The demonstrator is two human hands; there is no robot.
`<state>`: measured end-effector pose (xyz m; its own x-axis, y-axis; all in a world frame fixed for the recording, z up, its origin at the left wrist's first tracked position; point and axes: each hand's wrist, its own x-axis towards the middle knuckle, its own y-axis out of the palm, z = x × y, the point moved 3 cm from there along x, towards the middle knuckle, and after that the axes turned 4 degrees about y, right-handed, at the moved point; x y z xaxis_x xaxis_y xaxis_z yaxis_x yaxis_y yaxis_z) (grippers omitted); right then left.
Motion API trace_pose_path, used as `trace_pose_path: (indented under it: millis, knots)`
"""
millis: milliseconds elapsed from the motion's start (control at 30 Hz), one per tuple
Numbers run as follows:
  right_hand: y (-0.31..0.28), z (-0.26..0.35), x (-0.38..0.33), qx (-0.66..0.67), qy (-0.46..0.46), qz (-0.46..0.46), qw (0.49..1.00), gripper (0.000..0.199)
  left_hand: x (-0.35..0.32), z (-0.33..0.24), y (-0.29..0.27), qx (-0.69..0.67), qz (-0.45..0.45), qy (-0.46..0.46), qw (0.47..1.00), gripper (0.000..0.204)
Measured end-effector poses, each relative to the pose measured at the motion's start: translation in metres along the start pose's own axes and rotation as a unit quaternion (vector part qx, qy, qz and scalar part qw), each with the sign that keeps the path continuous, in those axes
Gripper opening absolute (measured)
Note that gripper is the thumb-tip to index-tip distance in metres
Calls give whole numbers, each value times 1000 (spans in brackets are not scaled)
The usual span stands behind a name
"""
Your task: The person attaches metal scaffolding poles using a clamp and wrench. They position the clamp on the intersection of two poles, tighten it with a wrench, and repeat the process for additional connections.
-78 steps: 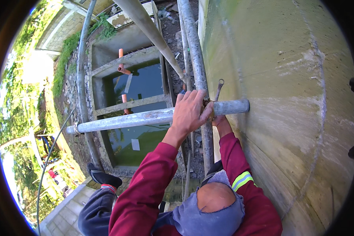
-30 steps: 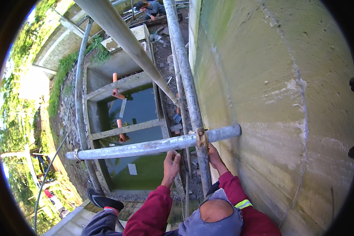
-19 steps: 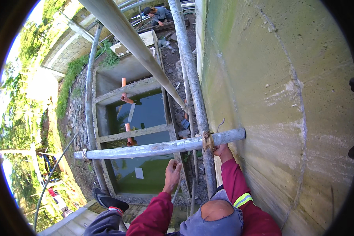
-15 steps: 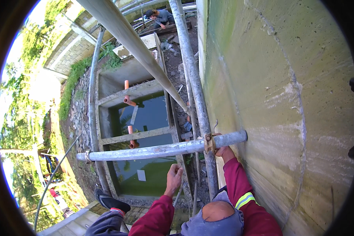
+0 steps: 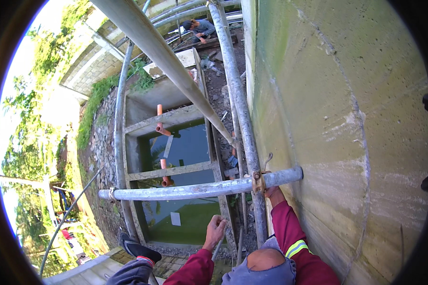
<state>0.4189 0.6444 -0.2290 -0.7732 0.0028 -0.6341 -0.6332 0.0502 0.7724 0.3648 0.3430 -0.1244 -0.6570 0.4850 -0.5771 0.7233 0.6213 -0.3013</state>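
Note:
A grey galvanized scaffold pipe (image 5: 209, 188) lies across in front of me. A rusty clamp (image 5: 257, 182) joins it to a long upright pipe (image 5: 245, 123). My right hand (image 5: 274, 195) reaches behind the crossing pipe, closed beside the clamp, with most of its fingers hidden. A thin metal rod with a looped end (image 5: 270, 156) rises behind the pipe at that hand; whether the hand grips it is hidden. My left hand (image 5: 216, 231) hangs below the crossing pipe, fingers curled together; what they hold, if anything, is hidden.
A concrete wall (image 5: 318, 118) stands close on the right. Below lies a concrete tank (image 5: 176, 169) with green water and orange pipes (image 5: 163, 164). A thick pole (image 5: 161, 40) slants overhead. My sandalled foot (image 5: 137, 247) is at lower left. A person (image 5: 202, 29) crouches far off.
The view has shifted a little, so the pipes and tank sit farther right and lower. Both hands keep nearly the same places by the pipe, still closed.

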Motion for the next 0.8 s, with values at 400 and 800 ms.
trace_pose_path:
  millis: [400, 800]
  knots:
    - [-23, -7, 23, 37, 12, 42, 998, 42, -6, -10, -1, -39, -4, -25, 999, 16]
    - [-2, 4, 1, 9, 20, -74, 997, 34, -12, -8, -4, -17, 7, -30, 999, 19]
